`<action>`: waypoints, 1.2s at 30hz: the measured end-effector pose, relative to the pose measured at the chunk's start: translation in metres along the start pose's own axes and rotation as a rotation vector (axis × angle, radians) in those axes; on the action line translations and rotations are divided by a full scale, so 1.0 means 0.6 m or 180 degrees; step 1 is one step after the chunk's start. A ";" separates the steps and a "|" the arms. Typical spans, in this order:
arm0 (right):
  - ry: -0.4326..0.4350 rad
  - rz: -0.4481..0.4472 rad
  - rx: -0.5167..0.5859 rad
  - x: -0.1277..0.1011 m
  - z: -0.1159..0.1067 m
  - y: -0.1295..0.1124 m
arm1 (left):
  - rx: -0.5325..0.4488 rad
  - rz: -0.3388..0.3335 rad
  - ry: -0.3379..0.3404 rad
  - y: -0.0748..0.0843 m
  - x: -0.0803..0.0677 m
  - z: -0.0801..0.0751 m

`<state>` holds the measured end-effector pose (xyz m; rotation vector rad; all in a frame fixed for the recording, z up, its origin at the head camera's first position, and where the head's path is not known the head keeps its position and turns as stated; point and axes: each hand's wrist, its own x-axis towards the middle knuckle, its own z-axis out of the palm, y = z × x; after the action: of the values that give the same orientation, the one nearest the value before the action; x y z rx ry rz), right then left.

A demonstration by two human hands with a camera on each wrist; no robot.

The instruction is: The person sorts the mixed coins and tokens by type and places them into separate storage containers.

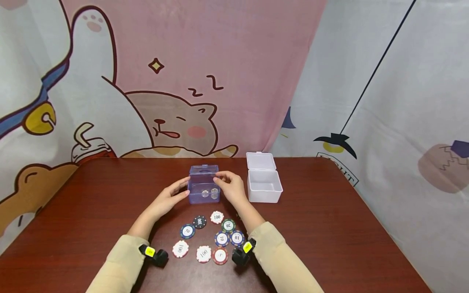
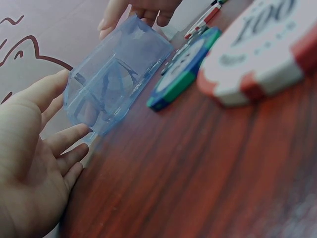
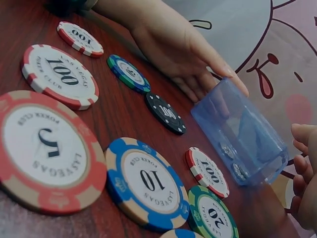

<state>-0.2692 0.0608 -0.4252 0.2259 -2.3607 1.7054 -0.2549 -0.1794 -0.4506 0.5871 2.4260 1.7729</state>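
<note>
A translucent blue box [image 1: 203, 185] stands on the dark red table [image 1: 322, 228], with two small clear round pieces [image 1: 209, 193] inside. My left hand [image 1: 181, 190] rests straight fingers against its left side, also plain in the left wrist view, left hand [image 2: 54, 129] beside the blue box [image 2: 111, 74]. My right hand [image 1: 221, 179] curls its fingers on the box's right top edge. In the right wrist view the right hand's fingers [image 3: 303, 168] sit at the end of the blue box [image 3: 242, 134].
Several poker chips lie in front of the box, among them a white-red 100 [image 1: 217, 217], a black 100 [image 1: 199, 221], a green 20 [image 1: 228, 225] and a red 5 [image 1: 220, 256]. An open white box [image 1: 264, 187] stands to the right. A cartoon cloth hangs behind.
</note>
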 end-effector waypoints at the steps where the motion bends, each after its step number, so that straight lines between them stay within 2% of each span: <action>1: -0.0004 -0.0019 0.0013 -0.002 -0.002 -0.001 | 0.0000 0.0005 0.0000 0.000 0.000 0.000; 8: -0.0012 -0.0235 0.0027 -0.012 -0.015 -0.012 | -0.0015 0.0073 -0.0010 0.001 -0.001 0.001; 15: -0.0048 -0.0510 -0.0015 -0.023 -0.031 -0.031 | -0.0007 0.0055 0.0003 0.004 -0.002 0.001; 21: -0.0088 -0.0761 0.0147 -0.031 -0.047 -0.043 | 0.0017 0.0052 0.0027 0.001 -0.001 0.001; 24: -0.0091 -0.0786 0.0188 -0.039 -0.058 -0.058 | 0.0044 0.0043 0.0004 0.022 -0.007 0.002; 28: -0.0126 -0.0778 0.0223 -0.057 -0.079 -0.097 | 0.0074 0.0046 -0.0001 0.019 -0.007 0.001; 30: -0.0130 -0.0764 0.0225 -0.067 -0.089 -0.115 | 0.0072 0.0050 0.0019 0.005 -0.003 0.000; 31: -0.0123 -0.0774 0.0230 -0.069 -0.092 -0.115 | 0.0078 0.0063 0.0026 -0.004 -0.001 0.000; 36: -0.0088 -0.0821 0.0178 -0.075 -0.107 -0.116 | 0.0075 0.0069 0.0039 -0.002 -0.002 -0.001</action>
<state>-0.2025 0.0994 -0.3539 0.5413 -2.1920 1.6540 -0.2542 -0.1804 -0.4517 0.6089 2.4612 1.7636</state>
